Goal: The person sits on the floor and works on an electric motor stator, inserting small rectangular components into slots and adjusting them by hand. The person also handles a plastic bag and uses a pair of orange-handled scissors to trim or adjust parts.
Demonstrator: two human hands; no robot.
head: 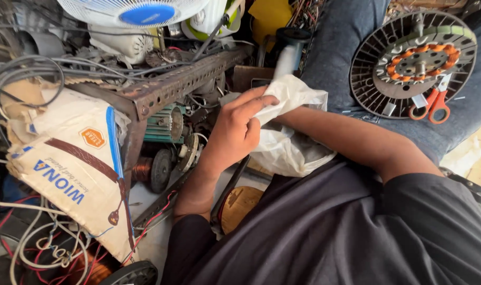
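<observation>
A white plastic bag (pixel 290 150) hangs in front of my chest. My left hand (pixel 235 129) pinches its upper edge, fingers closed on the plastic. My right forearm runs from the right shoulder into the bag's mouth, and my right hand is hidden inside the bag. What is in the bag cannot be seen. A round motor stator (pixel 413 63) with orange-wound coils lies on my blue-trousered knee at the upper right, with orange-handled scissors (pixel 431 103) resting on its lower edge.
A rusty perforated angle-iron rack (pixel 172 87) crosses the left middle, with small motors and copper coils (pixel 161 163) beneath it. A printed sack (pixel 66 158) leans at left among tangled cables. A white and blue fan (pixel 137 10) sits at the top. A wooden spool (pixel 240 206) lies below my arms.
</observation>
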